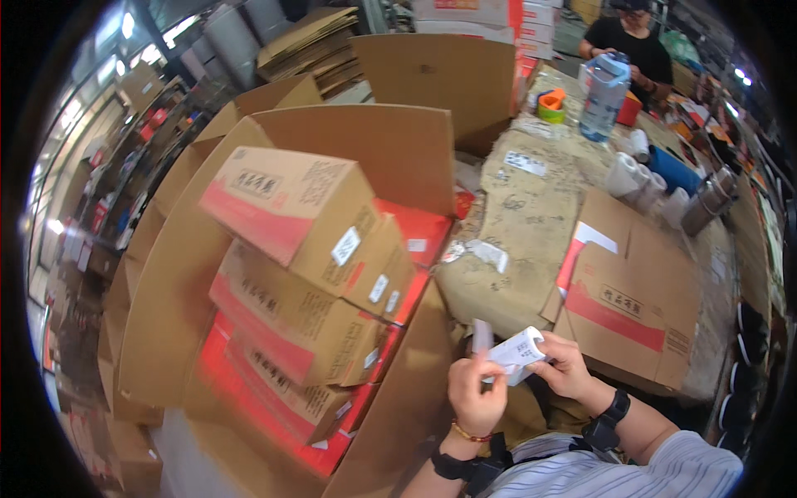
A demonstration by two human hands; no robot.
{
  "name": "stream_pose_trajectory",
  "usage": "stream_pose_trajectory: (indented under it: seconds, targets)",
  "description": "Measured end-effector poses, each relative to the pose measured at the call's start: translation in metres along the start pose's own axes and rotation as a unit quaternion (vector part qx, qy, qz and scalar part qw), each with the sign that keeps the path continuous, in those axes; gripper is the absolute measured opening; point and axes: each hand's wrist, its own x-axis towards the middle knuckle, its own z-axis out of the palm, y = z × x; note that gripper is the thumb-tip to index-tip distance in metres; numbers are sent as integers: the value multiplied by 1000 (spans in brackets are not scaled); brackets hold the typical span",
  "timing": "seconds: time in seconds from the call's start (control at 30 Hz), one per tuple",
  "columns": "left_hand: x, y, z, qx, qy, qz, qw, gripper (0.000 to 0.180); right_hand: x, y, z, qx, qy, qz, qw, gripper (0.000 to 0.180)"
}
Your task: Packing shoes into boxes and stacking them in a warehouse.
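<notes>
Two hands are closed on a white label strip (516, 353) at 5 o'clock, left hand (475, 392) pinching its lower end, right hand (563, 365) its top; stacked cartons (290, 274) at 9 o'clock already labelled, strip not yet applied.

Warehouse packing area. Big open carton (274, 274) at left-centre filled with red-and-brown shipping boxes (286, 207), flattened cardboard stacks (311, 41) at top, storage shelving (100, 183) along the left edge, paper-covered packing table (540, 207) at right with tape rolls (635, 178), a co-worker (627, 41) top right.
</notes>
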Motion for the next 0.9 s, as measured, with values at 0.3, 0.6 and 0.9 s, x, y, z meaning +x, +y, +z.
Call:
stream_pose_trajectory:
  seconds: [0.3, 0.6, 0.9]
  targets:
    - [-12, 17, -109, -81, 135, -62, 986, 23, 54, -15, 67, 249, -4, 87, 965, 19]
    - [-83, -22, -266, 157, 430, -174, 872, 73, 148, -130, 179, 275, -177, -154, 933, 37]
    - [-122, -73, -296, 108, 402, -243, 876, 67, 240, -105, 258, 251, -275, -28, 928, 27]
